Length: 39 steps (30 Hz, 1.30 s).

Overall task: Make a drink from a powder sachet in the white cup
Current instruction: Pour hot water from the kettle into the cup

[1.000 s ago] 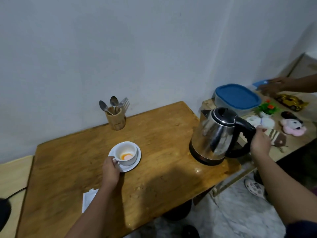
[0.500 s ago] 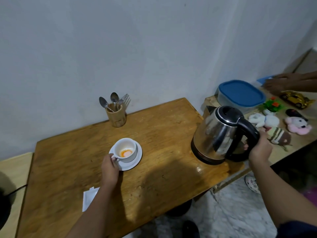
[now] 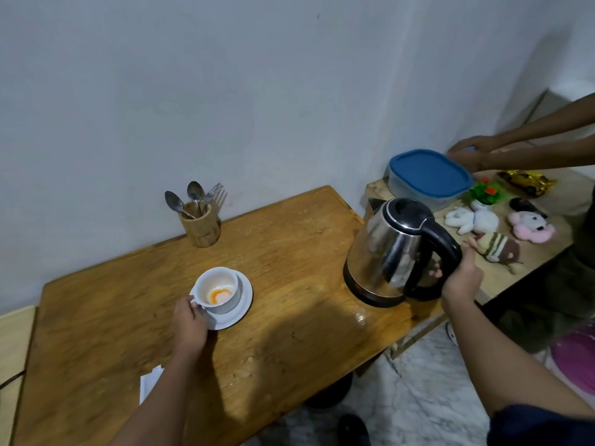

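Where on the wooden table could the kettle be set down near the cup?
Bare wood lies between the saucer and the kettle, and behind the white cup toward the cutlery holder. The side table is crowded with toys.

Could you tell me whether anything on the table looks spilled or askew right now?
There is a wet patch on the table by the kettle, and the cup sits tilted on its saucer.

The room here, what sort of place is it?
Probably a home, in a simple kitchen or tea corner. A steel electric kettle and a wooden holder of spoons and a fork stand on a worn wooden table, with soft toys on a side table.
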Tool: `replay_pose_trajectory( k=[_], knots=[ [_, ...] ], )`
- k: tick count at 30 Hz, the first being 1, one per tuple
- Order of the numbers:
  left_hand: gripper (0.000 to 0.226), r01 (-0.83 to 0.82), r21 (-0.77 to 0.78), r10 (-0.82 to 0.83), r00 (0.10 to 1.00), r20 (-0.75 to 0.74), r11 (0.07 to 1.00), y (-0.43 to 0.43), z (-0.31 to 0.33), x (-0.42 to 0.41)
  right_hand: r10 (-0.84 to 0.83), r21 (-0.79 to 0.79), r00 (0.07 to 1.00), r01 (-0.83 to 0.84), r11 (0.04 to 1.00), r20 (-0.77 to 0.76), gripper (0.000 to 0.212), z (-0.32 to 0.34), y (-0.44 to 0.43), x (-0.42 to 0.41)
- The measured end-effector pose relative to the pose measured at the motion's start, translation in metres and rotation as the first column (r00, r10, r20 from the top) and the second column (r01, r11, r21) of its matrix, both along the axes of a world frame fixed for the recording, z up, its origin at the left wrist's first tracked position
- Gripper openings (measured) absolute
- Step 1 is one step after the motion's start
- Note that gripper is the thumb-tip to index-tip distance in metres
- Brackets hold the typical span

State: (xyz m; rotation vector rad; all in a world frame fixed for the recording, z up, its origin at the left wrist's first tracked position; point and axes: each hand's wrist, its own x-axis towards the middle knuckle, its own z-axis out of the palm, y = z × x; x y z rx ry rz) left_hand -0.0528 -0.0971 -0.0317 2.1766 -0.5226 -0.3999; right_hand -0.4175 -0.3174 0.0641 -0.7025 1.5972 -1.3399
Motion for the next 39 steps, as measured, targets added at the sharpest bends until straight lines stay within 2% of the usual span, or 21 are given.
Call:
replay_pose_trajectory(
  k=[8,15,17,22,29,33,36,39],
  knots=[
    [0.029,0.084,0.010,-0.084,0.996,0.027,0.996,0.002,0.000,0.003,-0.134,-0.006,0.990,0.134,0.991,-0.047,0.031,0.010,0.007,0.017],
    [0.027,0.122,0.076,-0.123,0.992,0.008,0.990,0.002,0.003,0.018,-0.133,-0.036,0.991,0.133,0.990,0.006,0.030,0.034,0.001,0.020],
    [0.025,0.115,0.047,-0.114,0.993,-0.013,0.992,0.001,0.005,0.017,-0.127,-0.060,0.992,0.126,0.990,-0.018,0.032,0.047,-0.004,0.023],
    [0.022,0.102,0.033,-0.100,0.994,-0.040,0.994,-0.001,0.007,0.019,-0.006,-0.157,0.979,-0.027,0.987,-0.204,0.040,0.092,-0.012,0.046],
    [0.023,0.126,0.040,-0.124,0.991,-0.056,0.991,0.001,0.012,0.023,0.166,-0.163,0.918,-0.237,0.958,-0.361,0.053,0.113,-0.009,0.095],
    [0.023,0.108,0.048,-0.105,0.992,-0.067,0.993,0.002,0.013,0.025,0.356,-0.111,0.780,-0.473,0.874,-0.515,0.046,0.104,-0.005,0.130],
    [0.024,0.097,0.053,-0.092,0.992,-0.082,0.994,0.001,0.016,0.023,0.450,-0.106,0.680,-0.610,0.785,-0.579,0.050,0.100,-0.001,0.155],
    [0.026,0.091,0.087,-0.082,0.991,-0.105,0.992,0.001,0.020,0.021,0.555,-0.001,0.491,-0.750,0.662,-0.671,0.049,0.098,0.003,0.182]
  ],
)
